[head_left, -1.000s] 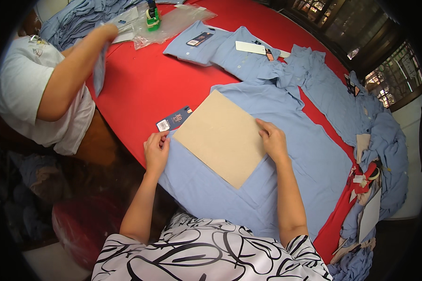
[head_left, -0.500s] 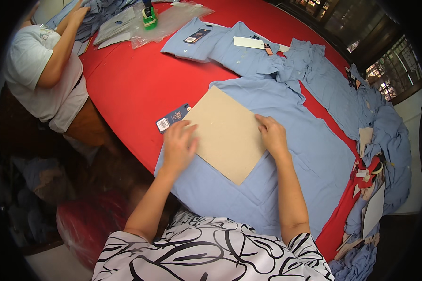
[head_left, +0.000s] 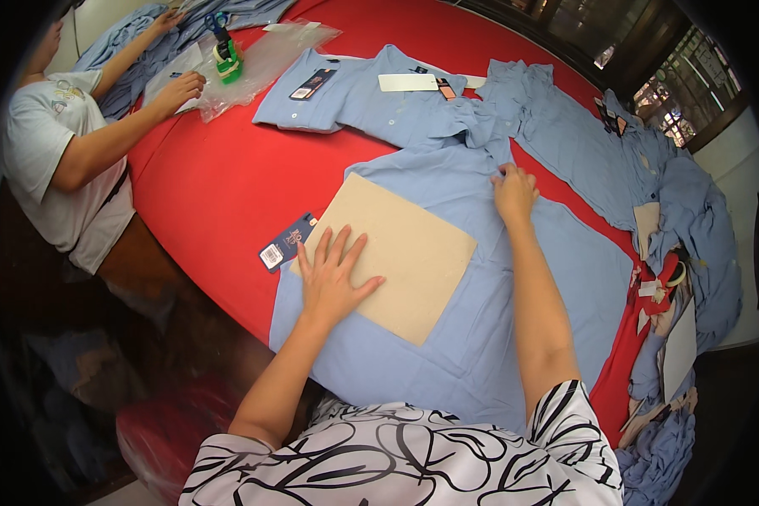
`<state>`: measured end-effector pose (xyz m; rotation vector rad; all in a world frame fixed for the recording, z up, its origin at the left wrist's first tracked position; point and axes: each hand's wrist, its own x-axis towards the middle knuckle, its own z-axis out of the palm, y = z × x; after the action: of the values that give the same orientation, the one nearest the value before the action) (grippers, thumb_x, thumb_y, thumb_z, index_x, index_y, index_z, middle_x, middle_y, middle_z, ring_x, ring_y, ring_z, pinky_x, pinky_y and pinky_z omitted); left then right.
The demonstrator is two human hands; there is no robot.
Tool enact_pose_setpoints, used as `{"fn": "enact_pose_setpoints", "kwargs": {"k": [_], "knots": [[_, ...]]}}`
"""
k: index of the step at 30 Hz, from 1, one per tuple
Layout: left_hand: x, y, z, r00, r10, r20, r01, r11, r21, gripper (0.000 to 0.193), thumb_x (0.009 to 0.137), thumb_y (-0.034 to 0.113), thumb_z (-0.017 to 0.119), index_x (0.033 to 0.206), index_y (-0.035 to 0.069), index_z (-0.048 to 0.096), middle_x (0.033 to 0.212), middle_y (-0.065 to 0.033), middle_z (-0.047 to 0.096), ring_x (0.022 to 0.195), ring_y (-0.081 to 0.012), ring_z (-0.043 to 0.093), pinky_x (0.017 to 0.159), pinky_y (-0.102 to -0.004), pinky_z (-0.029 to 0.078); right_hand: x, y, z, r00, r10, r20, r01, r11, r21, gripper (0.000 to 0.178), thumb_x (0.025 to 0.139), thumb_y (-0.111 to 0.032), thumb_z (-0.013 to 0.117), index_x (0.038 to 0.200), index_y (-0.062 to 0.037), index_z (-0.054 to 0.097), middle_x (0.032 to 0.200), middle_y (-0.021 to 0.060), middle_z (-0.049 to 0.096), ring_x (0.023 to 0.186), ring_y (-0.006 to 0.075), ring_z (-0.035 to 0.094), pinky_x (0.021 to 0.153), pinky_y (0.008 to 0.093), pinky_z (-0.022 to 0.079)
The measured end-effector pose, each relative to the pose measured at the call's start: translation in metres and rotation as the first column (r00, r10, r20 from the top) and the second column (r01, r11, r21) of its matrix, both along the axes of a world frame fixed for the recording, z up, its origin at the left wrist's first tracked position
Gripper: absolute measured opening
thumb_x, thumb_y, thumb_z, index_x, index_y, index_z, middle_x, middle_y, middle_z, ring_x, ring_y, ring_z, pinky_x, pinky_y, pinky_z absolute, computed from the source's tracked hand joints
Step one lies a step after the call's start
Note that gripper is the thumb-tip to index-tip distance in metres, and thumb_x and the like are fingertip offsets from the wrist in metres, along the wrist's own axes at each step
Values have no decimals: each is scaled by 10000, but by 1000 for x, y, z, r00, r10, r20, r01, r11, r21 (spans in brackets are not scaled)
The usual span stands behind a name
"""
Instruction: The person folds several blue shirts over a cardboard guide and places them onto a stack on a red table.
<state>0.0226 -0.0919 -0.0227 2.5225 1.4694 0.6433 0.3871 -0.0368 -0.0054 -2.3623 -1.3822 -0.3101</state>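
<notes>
A light blue shirt (head_left: 548, 278) lies spread in front of me, with a beige cardboard sheet (head_left: 405, 244) on top of it. My left hand (head_left: 336, 282) rests flat on the cardboard's left part, fingers spread. Beyond the sheet's right corner, my right hand (head_left: 516, 192) has its fingers closed on the shirt's fabric near its far right edge; the fingertips are partly hidden. A dark blue hang tag (head_left: 287, 243) sticks out past the cardboard's left corner, lying partly on the red table cover.
Folded blue shirts (head_left: 363, 93) with tags lie across the far side of the red table (head_left: 202, 185). More shirts (head_left: 691, 228) pile up at the right edge. At the far left, a co-worker (head_left: 67, 160) stands near a green tape dispenser (head_left: 228, 63) and clear plastic bags (head_left: 287, 51).
My right hand has left the cardboard's edge and moved right and away from me onto the fabric. My left hand has flattened onto the cardboard. The co-worker's arms have shifted.
</notes>
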Motion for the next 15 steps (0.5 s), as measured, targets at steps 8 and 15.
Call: {"fn": "enact_pose_setpoints", "kwargs": {"k": [8,15], "knots": [[-11,-5,-2,998,39,-46,-38,999,13,732,739,572,726,1339,180,580,1473,-63,450,1404,-323,334,1116,-683,139,-89,-50,136,272,637,-722,-695,648,310,277,885,-216,664,1087,-29,697,1268,151,613,1128,292,589,985,385,449],[-7,0,-8,999,30,-27,-30,1000,-1,752,725,447,767,1375,148,535,1451,-86,462,1409,-304,334,1131,-660,139,-179,-36,-17,720,685,-112,-694,713,-98,559,953,-432,537,1426,-138,496,1521,170,382,1442,386,274,1147,606,187]]}}
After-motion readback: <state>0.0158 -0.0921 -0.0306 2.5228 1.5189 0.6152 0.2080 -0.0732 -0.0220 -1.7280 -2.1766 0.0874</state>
